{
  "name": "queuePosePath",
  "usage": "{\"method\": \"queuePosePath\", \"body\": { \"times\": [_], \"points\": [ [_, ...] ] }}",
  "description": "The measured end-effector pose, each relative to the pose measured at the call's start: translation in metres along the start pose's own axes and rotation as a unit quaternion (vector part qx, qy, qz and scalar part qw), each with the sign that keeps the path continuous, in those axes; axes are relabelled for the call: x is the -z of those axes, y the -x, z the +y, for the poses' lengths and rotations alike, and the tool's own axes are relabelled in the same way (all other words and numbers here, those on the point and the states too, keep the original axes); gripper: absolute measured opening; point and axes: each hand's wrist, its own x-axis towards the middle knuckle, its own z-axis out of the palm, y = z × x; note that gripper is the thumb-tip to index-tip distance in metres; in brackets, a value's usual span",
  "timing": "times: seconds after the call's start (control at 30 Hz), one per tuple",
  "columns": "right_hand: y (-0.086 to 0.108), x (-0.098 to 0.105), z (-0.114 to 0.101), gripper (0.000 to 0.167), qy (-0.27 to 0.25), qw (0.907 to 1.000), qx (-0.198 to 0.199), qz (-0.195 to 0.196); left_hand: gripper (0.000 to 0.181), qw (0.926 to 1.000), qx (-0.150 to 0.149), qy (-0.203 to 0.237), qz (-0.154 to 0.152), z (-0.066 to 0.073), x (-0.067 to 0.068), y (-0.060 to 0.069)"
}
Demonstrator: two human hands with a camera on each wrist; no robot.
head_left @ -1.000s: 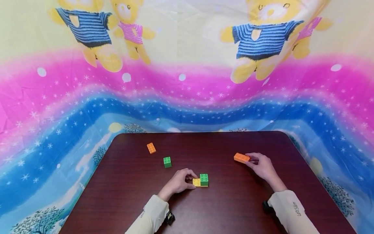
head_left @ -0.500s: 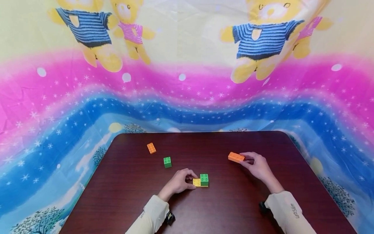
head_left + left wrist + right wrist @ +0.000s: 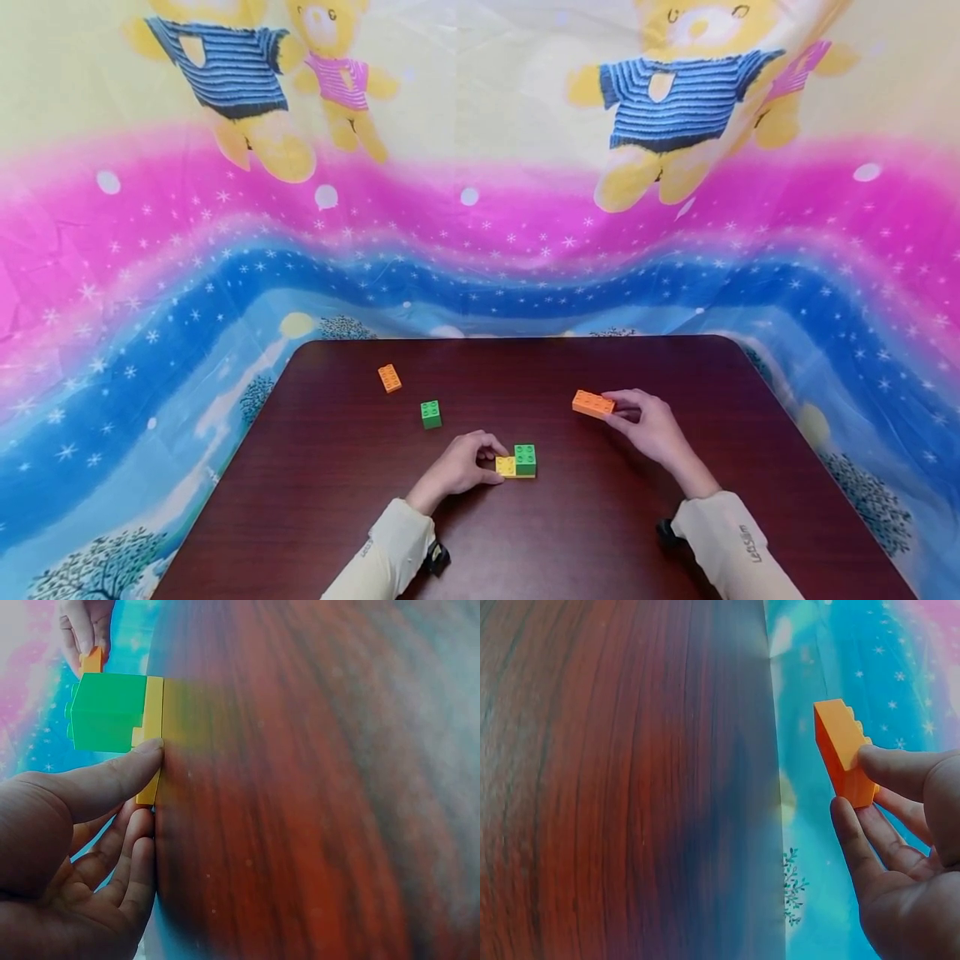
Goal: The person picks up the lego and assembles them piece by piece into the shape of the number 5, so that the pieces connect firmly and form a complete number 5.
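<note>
Orange brick (image 3: 591, 405) moved left, pinched in right hand (image 3: 649, 425)

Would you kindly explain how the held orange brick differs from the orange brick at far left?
The held brick is lifted in the right hand; the far-left brick lies on the table. The held brick looks thicker than the far-left brick. Both are orange and studded.
</note>
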Motion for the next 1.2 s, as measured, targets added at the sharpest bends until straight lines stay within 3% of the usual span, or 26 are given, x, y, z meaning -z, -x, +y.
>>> {"method": "queuePosePath", "body": {
  "times": [0.6,1.2],
  "points": [
    [0.003,-0.024,-0.016,0.039,-0.038,0.9988,-0.002,-0.031,0.030,1.0000,0.001,-0.001,0.000,0.001,0.000,0.002],
    [0.007,-0.035,-0.032,0.040,-0.042,0.9979,-0.005,-0.048,0.029,1.0000,0.006,0.003,0.001,0.001,0.000,0.000]
  ]
}}
